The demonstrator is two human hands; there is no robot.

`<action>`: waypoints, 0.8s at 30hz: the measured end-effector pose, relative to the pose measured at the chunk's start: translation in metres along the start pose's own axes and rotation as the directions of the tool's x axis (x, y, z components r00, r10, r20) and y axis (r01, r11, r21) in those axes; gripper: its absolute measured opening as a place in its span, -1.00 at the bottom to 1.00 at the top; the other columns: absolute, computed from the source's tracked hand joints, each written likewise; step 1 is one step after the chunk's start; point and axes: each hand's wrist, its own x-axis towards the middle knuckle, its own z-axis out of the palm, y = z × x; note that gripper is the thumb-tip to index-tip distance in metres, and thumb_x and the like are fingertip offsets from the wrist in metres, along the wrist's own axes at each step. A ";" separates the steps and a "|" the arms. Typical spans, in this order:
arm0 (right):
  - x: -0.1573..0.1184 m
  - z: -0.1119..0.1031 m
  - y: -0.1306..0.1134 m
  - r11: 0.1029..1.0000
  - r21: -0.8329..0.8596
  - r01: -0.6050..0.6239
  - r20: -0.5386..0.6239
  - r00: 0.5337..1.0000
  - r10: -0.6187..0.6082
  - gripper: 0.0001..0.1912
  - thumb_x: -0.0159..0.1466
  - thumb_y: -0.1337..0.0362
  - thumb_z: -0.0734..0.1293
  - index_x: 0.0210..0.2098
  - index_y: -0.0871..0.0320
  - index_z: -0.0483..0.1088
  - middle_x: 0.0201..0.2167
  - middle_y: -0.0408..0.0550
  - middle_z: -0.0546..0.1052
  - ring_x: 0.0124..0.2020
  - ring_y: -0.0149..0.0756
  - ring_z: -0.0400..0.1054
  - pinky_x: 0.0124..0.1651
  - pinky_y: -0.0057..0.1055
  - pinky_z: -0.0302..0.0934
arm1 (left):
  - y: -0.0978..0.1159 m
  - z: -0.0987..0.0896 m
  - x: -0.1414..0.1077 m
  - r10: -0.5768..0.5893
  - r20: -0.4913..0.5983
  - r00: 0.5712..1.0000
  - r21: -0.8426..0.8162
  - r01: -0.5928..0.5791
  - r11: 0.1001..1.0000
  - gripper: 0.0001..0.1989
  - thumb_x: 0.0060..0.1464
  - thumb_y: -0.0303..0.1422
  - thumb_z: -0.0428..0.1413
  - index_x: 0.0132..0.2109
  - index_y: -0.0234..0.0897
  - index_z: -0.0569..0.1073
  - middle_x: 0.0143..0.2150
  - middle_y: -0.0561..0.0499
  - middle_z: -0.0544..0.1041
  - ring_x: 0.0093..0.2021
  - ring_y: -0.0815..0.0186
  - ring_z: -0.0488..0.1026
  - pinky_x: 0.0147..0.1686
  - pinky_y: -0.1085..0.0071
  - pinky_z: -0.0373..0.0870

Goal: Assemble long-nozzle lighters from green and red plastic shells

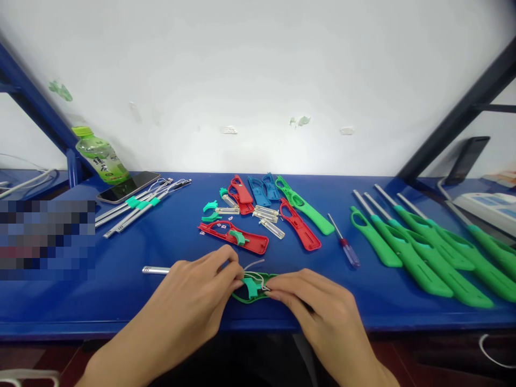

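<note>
At the table's front edge lies an open green lighter shell point(243, 296), mostly covered by my hands. A turquoise trigger point(252, 288) sits in it, with thin white wires point(258, 275) looping over. My left hand point(205, 285) is closed at the shell's left part, its fingertips pinched near the trigger and wires. A metal lighter tube point(156, 270) sticks out to the left from behind that hand. My right hand point(318, 306) is closed over the shell's right part, thumb and forefinger pinched by the wire ends at a small dark piece. The shell's right end is hidden.
Red shell halves point(258, 244), blue halves point(258, 191) and clear fuel tanks point(271, 228) lie ahead. A screwdriver point(349, 252) and several green lighters point(419, 263) are to the right. Metal tubes with wires point(133, 215), a phone point(128, 186) and a bottle point(100, 158) are left.
</note>
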 end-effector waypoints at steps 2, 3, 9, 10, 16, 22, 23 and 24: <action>0.001 -0.001 0.000 1.000 0.022 -0.015 -0.006 1.000 0.015 -0.82 0.56 0.40 0.39 -0.10 0.07 0.66 -0.19 -0.26 0.78 -0.23 -0.41 0.69 -0.04 -0.55 0.49 | 0.000 0.001 -0.001 0.002 -0.004 1.000 -0.004 -0.002 1.000 -0.74 0.52 -0.51 -0.09 -0.08 -0.17 0.46 -0.07 -0.01 0.56 -0.29 0.21 0.58 -0.48 0.27 0.11; 0.001 -0.002 0.000 0.999 0.032 -0.027 -0.007 1.000 0.027 -0.83 0.55 0.39 0.40 -0.11 0.06 0.66 -0.20 -0.27 0.78 -0.23 -0.41 0.69 -0.04 -0.57 0.49 | 0.000 0.001 -0.001 0.001 -0.003 1.000 -0.005 -0.001 1.000 -0.74 0.52 -0.51 -0.09 -0.07 -0.17 0.46 -0.07 -0.02 0.56 -0.28 0.20 0.58 -0.48 0.27 0.11; 0.002 -0.003 -0.002 0.983 0.109 -0.146 -0.016 0.989 0.148 -0.82 0.48 0.41 0.48 -0.16 -0.03 0.68 -0.25 -0.35 0.78 -0.28 -0.42 0.68 -0.11 -0.60 0.47 | 0.001 0.002 -0.001 0.000 -0.008 1.000 -0.015 0.000 1.000 -0.76 0.52 -0.52 -0.07 -0.07 -0.15 0.45 -0.08 -0.01 0.55 -0.28 0.19 0.57 -0.46 0.28 0.09; 0.001 -0.003 -0.002 0.979 0.123 -0.164 -0.013 0.986 0.167 -0.80 0.46 0.43 0.49 -0.17 -0.04 0.68 -0.26 -0.37 0.77 -0.29 -0.43 0.68 -0.12 -0.61 0.46 | 0.001 0.002 0.000 0.001 -0.017 1.000 -0.020 -0.001 1.000 -0.76 0.52 -0.52 -0.07 -0.07 -0.15 0.44 -0.08 0.00 0.55 -0.28 0.20 0.56 -0.46 0.28 0.08; 0.001 -0.003 0.000 0.959 0.144 -0.244 0.021 0.970 0.243 -0.75 0.37 0.46 0.56 -0.20 -0.09 0.70 -0.25 -0.44 0.79 -0.27 -0.45 0.69 -0.10 -0.65 0.45 | -0.001 0.006 0.000 0.029 -0.098 0.995 -0.018 -0.031 0.999 -0.79 0.53 -0.50 -0.07 -0.05 -0.13 0.40 -0.10 0.03 0.54 -0.32 0.23 0.54 -0.47 0.29 0.03; 0.000 -0.001 0.002 0.973 0.111 -0.203 -0.018 0.978 0.206 -0.84 0.44 0.35 0.54 -0.19 -0.10 0.68 -0.21 -0.44 0.80 -0.24 -0.42 0.72 -0.08 -0.63 0.45 | -0.002 0.007 0.001 0.033 -0.132 0.991 -0.024 -0.037 0.999 -0.80 0.54 -0.49 -0.07 -0.04 -0.14 0.39 -0.10 0.04 0.54 -0.32 0.23 0.57 -0.47 0.29 0.05; 0.000 0.000 0.002 0.974 0.109 -0.197 -0.020 0.979 0.201 -0.86 0.45 0.33 0.54 -0.19 -0.10 0.68 -0.21 -0.44 0.79 -0.24 -0.43 0.71 -0.08 -0.63 0.45 | -0.002 0.007 0.002 0.033 -0.132 0.991 -0.024 -0.037 0.999 -0.80 0.54 -0.49 -0.07 -0.04 -0.13 0.39 -0.10 0.04 0.55 -0.32 0.23 0.57 -0.47 0.29 0.05; 0.000 0.000 0.002 0.975 0.109 -0.195 -0.020 0.980 0.198 -0.87 0.46 0.32 0.53 -0.19 -0.09 0.67 -0.22 -0.44 0.79 -0.25 -0.43 0.71 -0.09 -0.63 0.44 | -0.003 0.007 0.002 0.035 -0.132 0.991 -0.024 -0.038 0.999 -0.80 0.55 -0.49 -0.07 -0.04 -0.13 0.40 -0.10 0.04 0.55 -0.32 0.23 0.57 -0.48 0.30 0.05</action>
